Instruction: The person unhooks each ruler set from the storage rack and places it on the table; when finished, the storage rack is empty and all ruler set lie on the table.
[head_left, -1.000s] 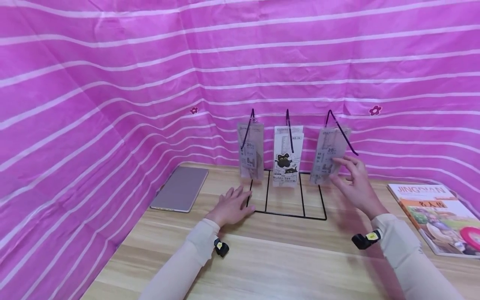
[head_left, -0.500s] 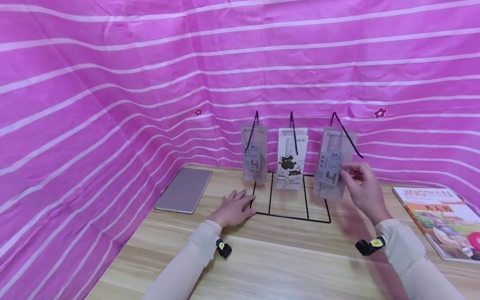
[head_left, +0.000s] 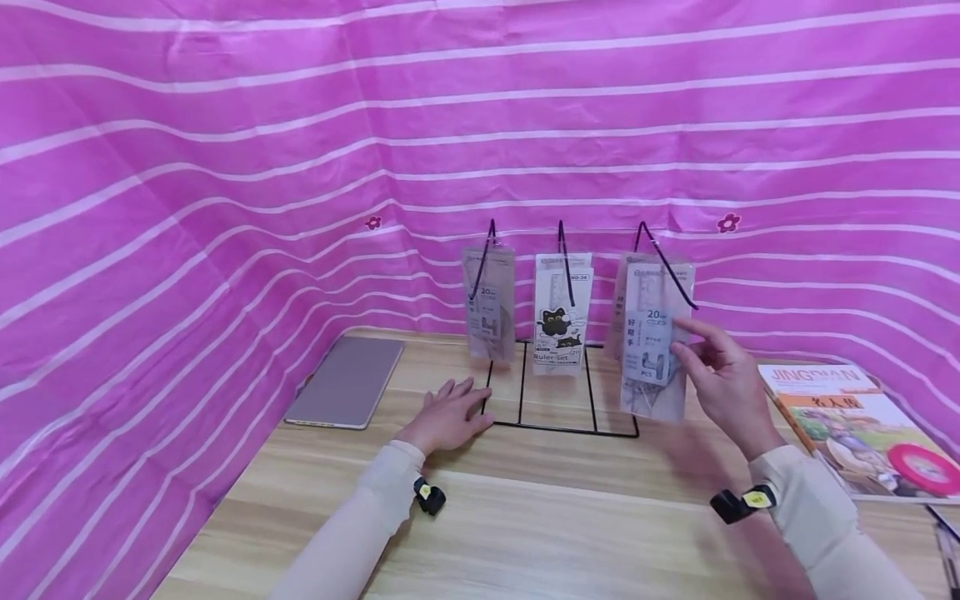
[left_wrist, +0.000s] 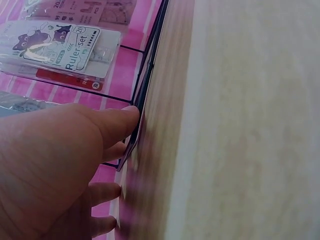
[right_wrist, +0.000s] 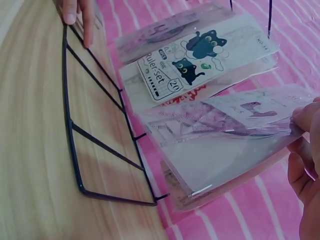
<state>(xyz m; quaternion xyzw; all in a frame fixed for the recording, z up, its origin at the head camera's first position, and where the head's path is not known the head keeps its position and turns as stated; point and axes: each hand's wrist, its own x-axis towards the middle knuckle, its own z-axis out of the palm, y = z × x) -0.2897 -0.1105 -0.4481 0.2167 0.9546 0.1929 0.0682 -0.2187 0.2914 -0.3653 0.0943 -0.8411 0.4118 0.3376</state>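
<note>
The right hand pinches the clear ruler pack by its edge, near the rack's right hook; whether it is off the hook is hard to tell. The left hand lies flat on the table, fingers straight, steadying the rack base. A sideways tug could snag the pack and tip the rack.

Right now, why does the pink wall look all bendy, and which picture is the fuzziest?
Head view: the wide lens bows the striped cloth. Left wrist view: fuzziest, the left hand and table smeared. Right wrist view: fairly sharp, glare on the packet the right hand pinches.
</note>
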